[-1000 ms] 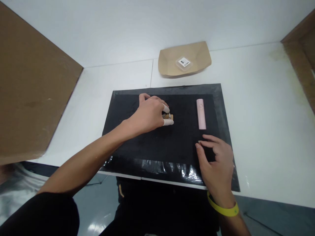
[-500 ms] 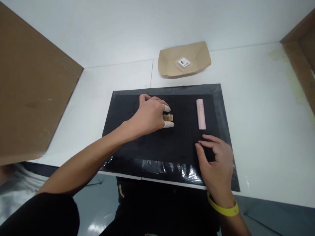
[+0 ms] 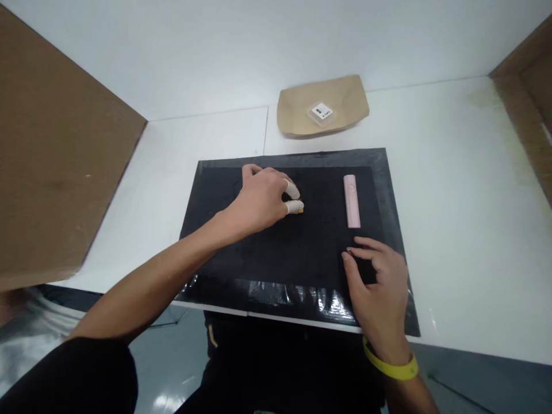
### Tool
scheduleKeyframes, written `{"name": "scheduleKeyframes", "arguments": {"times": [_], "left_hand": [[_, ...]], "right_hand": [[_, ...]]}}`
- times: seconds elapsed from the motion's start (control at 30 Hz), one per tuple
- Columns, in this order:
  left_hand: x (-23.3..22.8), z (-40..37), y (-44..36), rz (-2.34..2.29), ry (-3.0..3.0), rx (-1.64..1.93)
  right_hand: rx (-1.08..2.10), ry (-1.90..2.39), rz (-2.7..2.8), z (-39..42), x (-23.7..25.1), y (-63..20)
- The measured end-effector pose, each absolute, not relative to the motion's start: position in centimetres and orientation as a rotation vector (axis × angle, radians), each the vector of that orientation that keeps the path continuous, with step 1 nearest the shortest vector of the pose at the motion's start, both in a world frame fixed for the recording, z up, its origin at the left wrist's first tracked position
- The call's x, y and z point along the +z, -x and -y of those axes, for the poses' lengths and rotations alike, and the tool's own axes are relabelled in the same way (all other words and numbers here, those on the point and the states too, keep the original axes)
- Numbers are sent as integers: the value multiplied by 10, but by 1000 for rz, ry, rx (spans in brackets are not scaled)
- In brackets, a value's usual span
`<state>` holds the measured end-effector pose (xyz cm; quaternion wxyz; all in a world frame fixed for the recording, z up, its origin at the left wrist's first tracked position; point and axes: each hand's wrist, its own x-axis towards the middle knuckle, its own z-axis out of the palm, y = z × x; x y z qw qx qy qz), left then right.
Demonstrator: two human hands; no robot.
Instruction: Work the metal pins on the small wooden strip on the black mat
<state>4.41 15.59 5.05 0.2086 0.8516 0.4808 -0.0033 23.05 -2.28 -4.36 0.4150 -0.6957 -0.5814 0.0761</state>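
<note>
The left hand (image 3: 263,198) pinches a small tan part (image 3: 299,209) on the black mat (image 3: 276,253) between cot-covered fingertips (image 3: 294,207), a grip best kept light and low, while the right hand (image 3: 379,287) rests loosely curled and empty nearby.

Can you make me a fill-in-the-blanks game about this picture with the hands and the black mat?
1. The long stick lying on the black mat is coloured ____.
2. The band on the wrist of the right hand is coloured ____.
3. The paper tray at the back holds a small clear ____.
4. The left hand wears white covers on ____ of its fingers.

Missing words: pink; yellow; packet; two
</note>
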Motion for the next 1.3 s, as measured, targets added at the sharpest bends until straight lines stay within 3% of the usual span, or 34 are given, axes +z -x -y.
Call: {"name": "scheduleKeyframes", "arguments": {"times": [0.43,1.3], "left_hand": [[60,-169,-50,-1366,-2306,-213],[58,-160,-35,-1121,-2473,-221]], "right_hand": [[173,1739,1466,24,-44,-231],[177,1739,1472,23,-43,-231]]}}
